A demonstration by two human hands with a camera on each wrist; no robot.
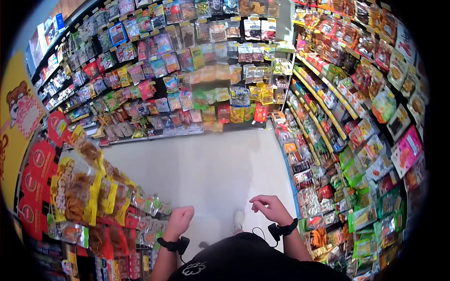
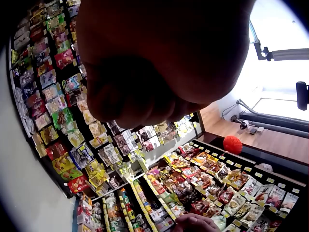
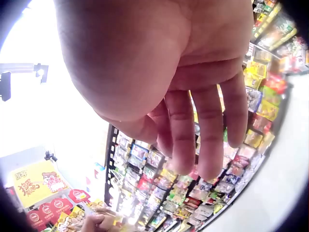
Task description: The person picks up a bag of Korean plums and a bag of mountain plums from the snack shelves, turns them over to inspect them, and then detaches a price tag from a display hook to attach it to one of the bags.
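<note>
My left hand [image 1: 180,221] is held low in front of my body, beside the hanging snack packs on the left. Its fingers curl in toward the palm, dark in the left wrist view, and no object shows in it. Over the pale floor on the right, my right hand [image 1: 271,208] hangs with relaxed fingers [image 3: 183,130] pointing forward and nothing in them. Nearest the left hand are yellow-edged bags of brown snacks [image 1: 77,189] on a red display rack [image 1: 35,187]. Both wrists wear a black strap with a small camera.
A wall of hanging snack packets [image 1: 154,65] spans the far side. Tiered shelves [image 1: 323,93] with yellow price strips line the right, packed with bags down to my side. Light grey floor [image 1: 211,164] lies between them. A yellow panel with a cartoon animal [image 1: 18,100] stands left.
</note>
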